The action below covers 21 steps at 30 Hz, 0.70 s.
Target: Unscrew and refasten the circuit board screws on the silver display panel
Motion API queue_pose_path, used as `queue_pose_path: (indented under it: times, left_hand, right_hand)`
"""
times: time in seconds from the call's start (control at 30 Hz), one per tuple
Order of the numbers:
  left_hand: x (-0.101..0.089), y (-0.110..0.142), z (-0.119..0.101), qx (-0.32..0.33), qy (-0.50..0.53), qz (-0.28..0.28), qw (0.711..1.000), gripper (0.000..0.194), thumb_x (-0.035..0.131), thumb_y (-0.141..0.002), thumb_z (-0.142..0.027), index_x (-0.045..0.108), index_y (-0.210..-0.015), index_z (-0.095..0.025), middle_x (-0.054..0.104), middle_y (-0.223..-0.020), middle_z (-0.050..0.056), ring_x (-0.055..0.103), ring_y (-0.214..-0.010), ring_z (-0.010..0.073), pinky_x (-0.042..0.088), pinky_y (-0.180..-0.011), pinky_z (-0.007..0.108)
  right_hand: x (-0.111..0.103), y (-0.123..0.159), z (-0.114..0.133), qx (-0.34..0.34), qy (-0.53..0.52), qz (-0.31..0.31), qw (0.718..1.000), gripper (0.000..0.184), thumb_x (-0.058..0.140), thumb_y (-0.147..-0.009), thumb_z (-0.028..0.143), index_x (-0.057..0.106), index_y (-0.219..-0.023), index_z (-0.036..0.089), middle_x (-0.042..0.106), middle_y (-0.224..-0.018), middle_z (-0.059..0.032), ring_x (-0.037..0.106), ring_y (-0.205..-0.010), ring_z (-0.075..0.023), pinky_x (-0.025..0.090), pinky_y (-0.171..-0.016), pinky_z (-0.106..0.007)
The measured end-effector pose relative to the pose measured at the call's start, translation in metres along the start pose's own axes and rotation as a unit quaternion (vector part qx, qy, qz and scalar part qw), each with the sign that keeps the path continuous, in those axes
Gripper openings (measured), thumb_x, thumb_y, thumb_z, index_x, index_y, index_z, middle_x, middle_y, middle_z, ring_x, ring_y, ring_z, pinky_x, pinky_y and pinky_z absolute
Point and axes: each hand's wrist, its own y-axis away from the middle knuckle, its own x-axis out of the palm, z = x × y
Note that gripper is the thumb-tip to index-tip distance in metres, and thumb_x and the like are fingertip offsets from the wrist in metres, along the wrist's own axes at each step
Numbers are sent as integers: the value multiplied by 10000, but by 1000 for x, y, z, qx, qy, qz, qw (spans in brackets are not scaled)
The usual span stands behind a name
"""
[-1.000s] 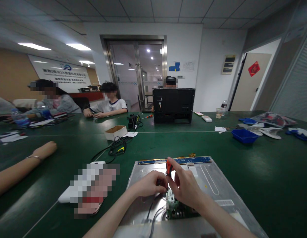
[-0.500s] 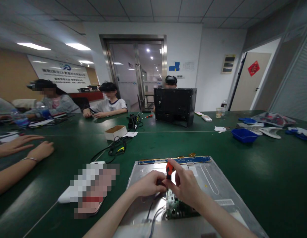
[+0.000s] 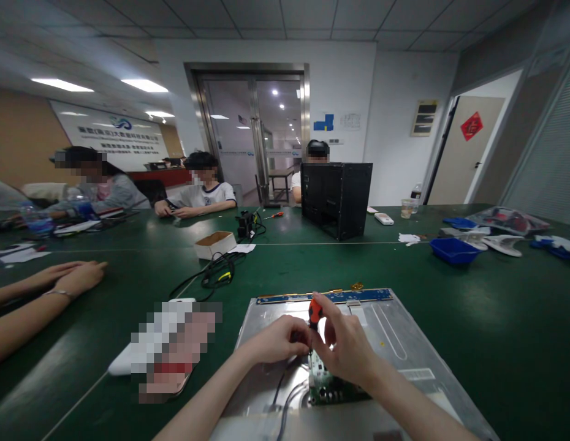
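Note:
A small screwdriver with a red-and-black handle (image 3: 315,311) stands nearly upright in my right hand (image 3: 347,346), its index finger on top of the handle. Beside its lower end is my left hand (image 3: 282,338), thumb and fingers pinched together; what lies between them is hidden. Both hands are over a green circuit board (image 3: 328,387) on a flat silver metal panel (image 3: 418,349). Along the panel's far edge runs a narrow blue circuit strip (image 3: 370,296). Dark cables (image 3: 287,404) lie on the panel left of the board.
Two blurred-out phone-like items (image 3: 184,349) lie left of the panel. Beyond are a tangle of black cable (image 3: 216,272), an open white box (image 3: 215,245) and a blue tray (image 3: 454,251). A person's hands (image 3: 78,278) rest at left. Across the table stands a black computer case (image 3: 335,199).
My hands and the screwdriver stay almost in place. Across the table, the black case has turned and shifted right. The other person's hands at left have come together.

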Motion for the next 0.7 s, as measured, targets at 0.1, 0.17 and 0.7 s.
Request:
queue_pose_path:
  times: [0.1, 0.17, 0.7]
  left_hand:
    - [0, 0, -2, 1, 2, 0, 1000, 68, 669, -714, -153, 690, -776, -170, 622, -729, -30, 554, -704, 152, 431, -663, 230]
    - [1, 1, -3, -1, 1, -4, 1000, 61, 654, -715, -149, 682, -766, -169, 617, -723, -29, 546, -699, 150, 430, -662, 231]
    - [5, 0, 5, -3, 21, -6, 1000, 75, 643, -718, -149, 663, -789, -162, 642, -757, -15, 584, -726, 164, 460, -703, 253]
  right_hand:
    - [0, -1, 1, -6, 4, -11, 1000, 567, 453, -967, 213, 272, -1503, 184, 566, -550, 76, 485, -382, -127, 290, -427, -242]
    - [0, -1, 0, -6, 3, -14, 1000, 548, 452, -982, 226, 275, -1500, 192, 565, -557, 78, 481, -381, -125, 304, -428, -237]
    - [0, 2, -2, 0, -15, 9, 1000, 633, 458, -950, 192, 226, -1539, 198, 648, -669, 27, 543, -434, -140, 402, -453, -254]
